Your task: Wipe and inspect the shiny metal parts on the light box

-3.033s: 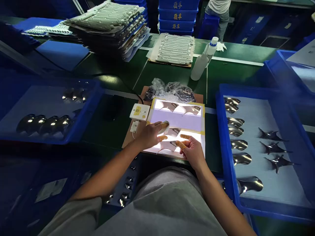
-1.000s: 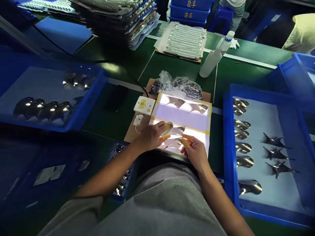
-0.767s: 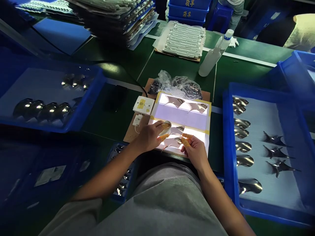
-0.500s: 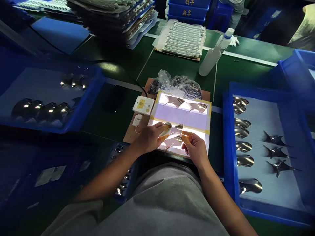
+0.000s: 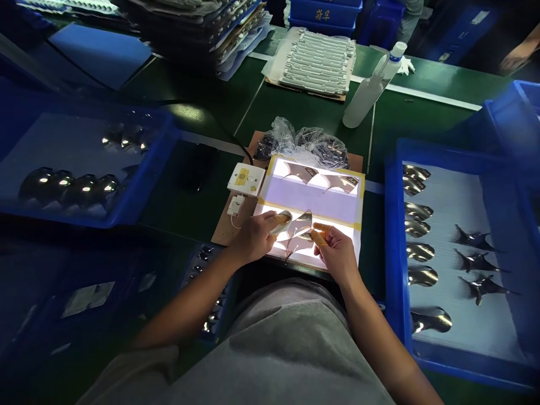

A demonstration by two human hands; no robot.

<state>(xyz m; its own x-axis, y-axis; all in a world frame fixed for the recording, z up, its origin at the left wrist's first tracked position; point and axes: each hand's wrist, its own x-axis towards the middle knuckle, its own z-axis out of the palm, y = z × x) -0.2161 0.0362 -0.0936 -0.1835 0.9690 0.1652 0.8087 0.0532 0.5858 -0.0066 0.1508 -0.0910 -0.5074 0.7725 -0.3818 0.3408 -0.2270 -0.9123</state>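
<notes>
My left hand [image 5: 256, 233] is closed around a shiny curved metal piece [image 5: 283, 218], holding it over the left part of a lit panel [image 5: 312, 197]. Yellow covers are on my fingertips. Beneath and beside the piece lie flat, pointed, dark-toned shapes [image 5: 298, 243] with printed corners. My right hand [image 5: 335, 247] is at the right edge of these shapes, its thumb and forefinger brought close together in a pinch. Whatever is between them is too small to make out. Two similar pointed shapes [image 5: 341, 183] lie along the panel's far edge.
Clear plastic bags [image 5: 312, 147] lie behind the panel, a white box [image 5: 246, 180] at its left. Blue trays of shiny metal parts stand right [image 5: 394, 253] and left [image 5: 158, 163]. Farther back are a bottle [image 5: 369, 93] and white strips [image 5: 318, 62]. Another person's hand [image 5: 518, 56] shows top right.
My left hand has shifted slightly, and the metal piece sits at a slightly different tilt. My right hand stays almost in place. Another person's hand has come into view at top right.
</notes>
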